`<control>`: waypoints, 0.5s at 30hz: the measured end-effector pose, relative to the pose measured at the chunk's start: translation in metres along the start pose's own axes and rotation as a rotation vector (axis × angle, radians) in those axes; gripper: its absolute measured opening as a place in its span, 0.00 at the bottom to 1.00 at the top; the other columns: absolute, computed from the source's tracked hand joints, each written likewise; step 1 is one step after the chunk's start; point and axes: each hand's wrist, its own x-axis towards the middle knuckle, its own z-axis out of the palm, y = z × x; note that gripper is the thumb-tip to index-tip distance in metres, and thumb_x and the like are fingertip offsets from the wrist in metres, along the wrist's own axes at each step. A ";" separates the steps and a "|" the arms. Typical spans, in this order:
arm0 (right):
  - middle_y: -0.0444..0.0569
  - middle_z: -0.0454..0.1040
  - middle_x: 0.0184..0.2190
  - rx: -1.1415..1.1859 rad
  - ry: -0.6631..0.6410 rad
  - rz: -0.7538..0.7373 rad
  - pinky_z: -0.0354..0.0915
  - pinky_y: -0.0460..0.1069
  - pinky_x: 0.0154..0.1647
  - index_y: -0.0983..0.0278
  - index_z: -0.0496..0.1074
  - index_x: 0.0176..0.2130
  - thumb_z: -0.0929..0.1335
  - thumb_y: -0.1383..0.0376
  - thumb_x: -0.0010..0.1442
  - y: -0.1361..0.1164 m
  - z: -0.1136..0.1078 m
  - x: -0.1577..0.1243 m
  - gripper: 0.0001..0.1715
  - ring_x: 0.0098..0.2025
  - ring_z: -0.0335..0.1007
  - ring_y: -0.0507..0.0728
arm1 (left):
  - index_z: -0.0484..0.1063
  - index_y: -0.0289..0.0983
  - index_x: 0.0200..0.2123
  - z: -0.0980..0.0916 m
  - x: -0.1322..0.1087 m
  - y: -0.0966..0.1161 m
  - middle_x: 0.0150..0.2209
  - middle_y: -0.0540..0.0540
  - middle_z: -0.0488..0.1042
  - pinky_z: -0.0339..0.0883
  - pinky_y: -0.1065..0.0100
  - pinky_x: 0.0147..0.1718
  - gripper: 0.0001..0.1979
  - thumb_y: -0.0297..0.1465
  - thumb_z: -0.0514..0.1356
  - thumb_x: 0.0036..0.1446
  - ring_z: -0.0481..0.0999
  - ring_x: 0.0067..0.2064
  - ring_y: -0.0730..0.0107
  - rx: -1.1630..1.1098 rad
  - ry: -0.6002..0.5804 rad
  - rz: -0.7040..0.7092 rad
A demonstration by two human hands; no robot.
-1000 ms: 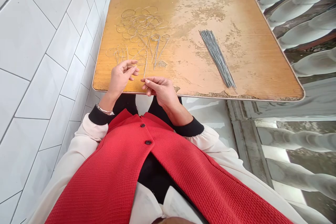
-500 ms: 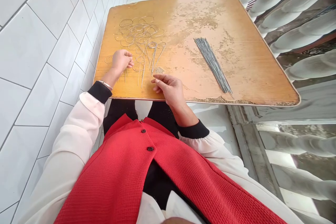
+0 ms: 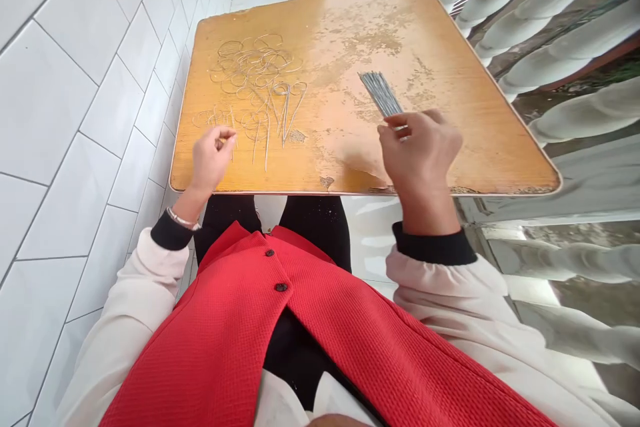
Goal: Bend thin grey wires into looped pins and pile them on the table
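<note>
A bundle of straight grey metal wires (image 3: 379, 92) lies on the right half of the table, its near end hidden behind my right hand (image 3: 421, 150). The bent fingers of that hand close at the wires; how many they grip cannot be made out. My left hand (image 3: 213, 159) hovers at the table's near left, thumb and forefinger pinched together. Whatever is between those fingertips is too small to tell. Beside and beyond it lie several thin wires with looped ends (image 3: 285, 97), some with long straight stems pointing toward me, and a tangle of wire loops (image 3: 257, 65).
The wooden table (image 3: 330, 170) has a worn, peeling top with chipped patches and a broken near edge. White wall tiles (image 3: 75, 147) run along the left. A white balustrade (image 3: 540, 47) stands along the right.
My right hand has moved right, from the near middle of the table to the wire bundle. My left hand has drawn back a little toward me and left, near the looped wires.
</note>
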 end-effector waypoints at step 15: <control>0.75 0.77 0.51 -0.631 -0.341 0.128 0.55 0.54 0.38 0.81 0.78 0.53 0.67 0.72 0.61 0.007 -0.003 0.053 0.23 0.48 0.73 0.64 | 0.76 0.39 0.34 0.028 -0.068 0.001 0.32 0.49 0.77 0.66 0.71 0.34 0.06 0.29 0.59 0.62 0.70 0.29 0.76 -0.029 -0.228 0.186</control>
